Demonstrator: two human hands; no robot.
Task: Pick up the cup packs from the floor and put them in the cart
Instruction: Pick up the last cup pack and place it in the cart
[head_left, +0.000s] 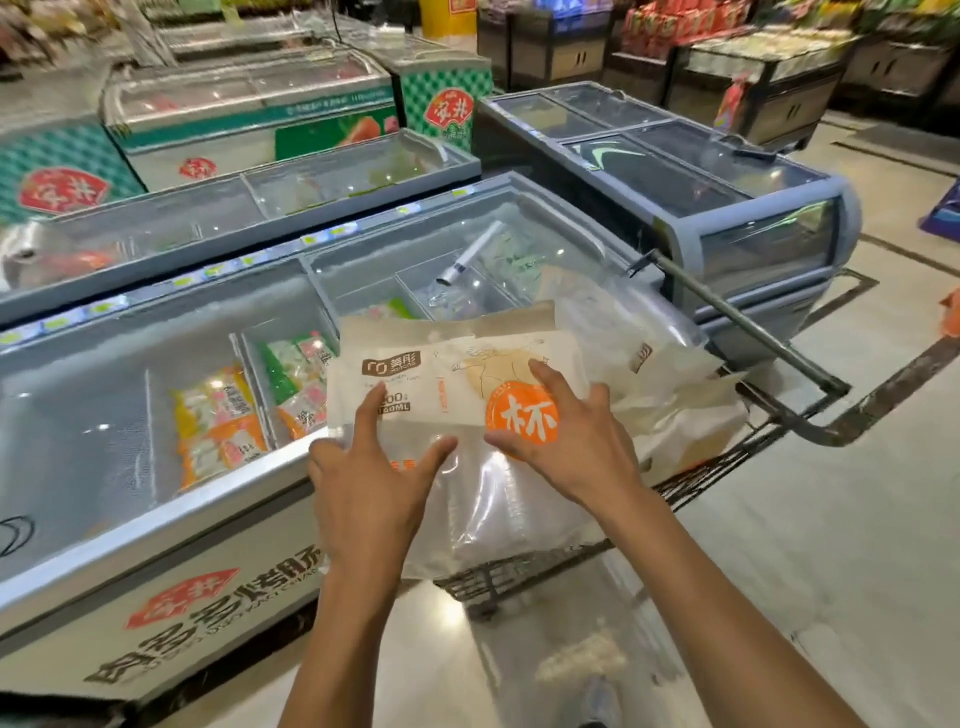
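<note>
A cup pack (441, 384), a clear bag with a beige label and an orange round mark, lies on top of the load in the dark wire cart (519, 571). My left hand (363, 462) rests flat on its near left part, fingers spread. My right hand (566, 431) lies flat over the orange mark, fingers also apart. Neither hand closes around the pack. More cup packs (675, 400) are piled under and behind it in the cart. The cart's handle bar (753, 332) sticks out to the far right.
A long open-top freezer (130, 467) with frozen food stands close on the left, touching the cart's side. A grey glass-top freezer (727, 208) stands behind the cart. Tiled floor (831, 545) stretches to the right. A blurred pale patch (582, 660) shows on the floor near my feet.
</note>
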